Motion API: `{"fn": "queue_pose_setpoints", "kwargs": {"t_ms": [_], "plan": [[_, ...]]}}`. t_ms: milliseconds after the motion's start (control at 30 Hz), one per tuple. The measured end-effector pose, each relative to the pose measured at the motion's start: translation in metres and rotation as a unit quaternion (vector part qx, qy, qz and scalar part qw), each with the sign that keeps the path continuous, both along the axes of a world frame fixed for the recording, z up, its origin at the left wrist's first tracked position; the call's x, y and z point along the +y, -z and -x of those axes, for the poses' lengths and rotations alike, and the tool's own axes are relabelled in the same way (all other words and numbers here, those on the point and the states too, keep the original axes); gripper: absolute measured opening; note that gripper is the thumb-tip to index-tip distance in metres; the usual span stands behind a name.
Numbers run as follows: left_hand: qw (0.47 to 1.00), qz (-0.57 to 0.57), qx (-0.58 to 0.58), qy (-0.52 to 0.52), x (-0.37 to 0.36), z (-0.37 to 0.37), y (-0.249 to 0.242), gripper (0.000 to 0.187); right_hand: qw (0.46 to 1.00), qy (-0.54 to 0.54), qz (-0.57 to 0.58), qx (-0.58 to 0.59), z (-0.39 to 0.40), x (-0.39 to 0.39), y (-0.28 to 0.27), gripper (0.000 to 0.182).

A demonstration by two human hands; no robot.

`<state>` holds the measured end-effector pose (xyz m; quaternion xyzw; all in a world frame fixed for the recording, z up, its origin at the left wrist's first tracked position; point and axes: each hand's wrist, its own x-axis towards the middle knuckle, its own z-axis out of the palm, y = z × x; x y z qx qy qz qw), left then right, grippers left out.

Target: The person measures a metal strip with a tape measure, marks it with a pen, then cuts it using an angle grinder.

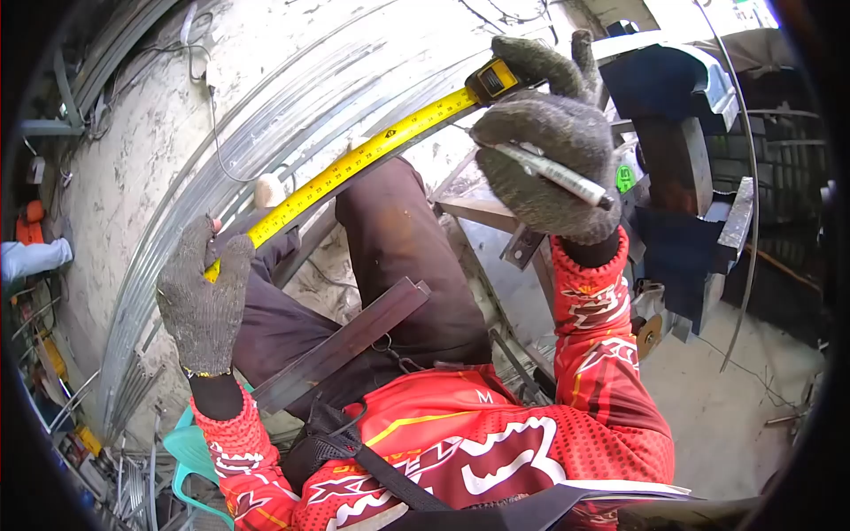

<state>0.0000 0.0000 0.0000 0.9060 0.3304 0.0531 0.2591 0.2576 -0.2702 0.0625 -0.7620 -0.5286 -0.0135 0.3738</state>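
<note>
The left hand [205, 305] is closed on the free end of a yellow tape measure [365, 157], whose tip pokes out just past the glove [199, 332]. The right hand [542, 119] grips the case [492, 81] with some of its fingers and also holds a marker [567, 181] against the palm side. The tape runs slantwise between the two grips, drawn out above the person's legs [403, 243].

The tape should be light: the case compact and firm, the blade springy, thin enough to buckle or twist if pushed sideways, and perhaps a little slippery under knitted gloves. The case looks the surest place to hold, with the far end pinched flat; the edges are best kept off bare skin. The marker is likely light and rigid, easiest held around its barrel.

By count: one tape measure, one marker and two gloved hands. One dark metal bar [345, 345] lies across the lap, nearer the body than either grip, and looks stiff and heavier. One green chair [190, 451] shows below the left grip. Long metal strips [146, 265] lie on the floor beyond the grips, too many to count.
</note>
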Motion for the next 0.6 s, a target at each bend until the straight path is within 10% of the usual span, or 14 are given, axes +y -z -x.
{"fn": "queue_pose_setpoints", "kwargs": {"t_ms": [600], "plan": [[0.997, -0.052, -0.060, 0.021, 0.004, 0.003, 0.012, 0.039, 0.978, 0.018, -0.043, -0.201, -0.023, 0.013, 0.020, 0.028]]}}
